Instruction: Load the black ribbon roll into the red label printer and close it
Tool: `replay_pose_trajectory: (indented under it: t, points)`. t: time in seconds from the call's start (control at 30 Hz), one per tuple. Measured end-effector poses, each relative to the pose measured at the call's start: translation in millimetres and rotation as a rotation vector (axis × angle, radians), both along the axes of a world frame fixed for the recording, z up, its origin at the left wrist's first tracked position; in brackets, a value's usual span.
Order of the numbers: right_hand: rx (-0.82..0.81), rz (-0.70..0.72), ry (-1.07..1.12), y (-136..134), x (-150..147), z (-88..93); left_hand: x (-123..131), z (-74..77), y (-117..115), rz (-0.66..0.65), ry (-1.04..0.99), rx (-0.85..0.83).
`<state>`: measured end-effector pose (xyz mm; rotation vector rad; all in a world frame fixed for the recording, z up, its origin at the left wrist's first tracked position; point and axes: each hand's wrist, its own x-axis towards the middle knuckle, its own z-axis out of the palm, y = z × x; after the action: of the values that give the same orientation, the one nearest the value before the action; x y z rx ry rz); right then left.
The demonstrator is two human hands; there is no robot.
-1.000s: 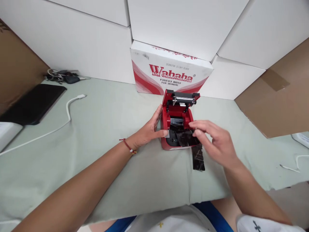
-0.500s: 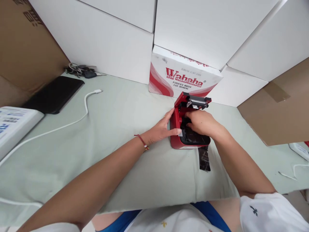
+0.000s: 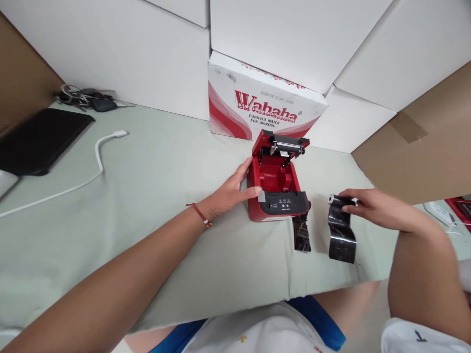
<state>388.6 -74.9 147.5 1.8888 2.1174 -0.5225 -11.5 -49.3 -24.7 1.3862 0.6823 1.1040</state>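
Note:
A small red printer [image 3: 278, 208] stands on the cloth with its lid [image 3: 285, 143] tilted up and its red inner bay bare. My left hand [image 3: 231, 193] grips the printer's left side, fingers along the wall and thumb on the front corner. To the right of the printer, my right hand [image 3: 362, 206] pinches a roll of glossy dark film or tape [image 3: 339, 201] on a white core. A loose length of it hangs down toward the cloth. A dark torn strip [image 3: 301, 234] lies by the printer's front right corner.
A white and red Wahaha carton [image 3: 267, 105] stands behind the printer against white boxes [image 3: 294, 39]. Keys [image 3: 90, 98], a black flat object [image 3: 44, 139] and a white cable [image 3: 98, 152] lie left. Brown cardboard [image 3: 423, 147] and another red device [image 3: 461, 211] are at right.
My right hand has come out of the printer and moved right, now carrying the dark roll. The bay shows without the roll. My left hand keeps its hold on the printer.

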Motion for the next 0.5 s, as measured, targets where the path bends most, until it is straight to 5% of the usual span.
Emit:
replay_pose_trajectory:
  t: [0.17,0.4,0.5]
  points:
    - [0.013,-0.039,-0.106,-4,1,-54.7,6,-2.2,0,0.116,0.002,-0.1]
    - [0.239,0.039,0.281,-15,-52,-72.9,2,-5.2,11,0.647,0.052,0.033]
    - [0.161,0.123,0.228,-12,-75,-85.7,0,-0.4,12,0.697,0.039,-0.067]
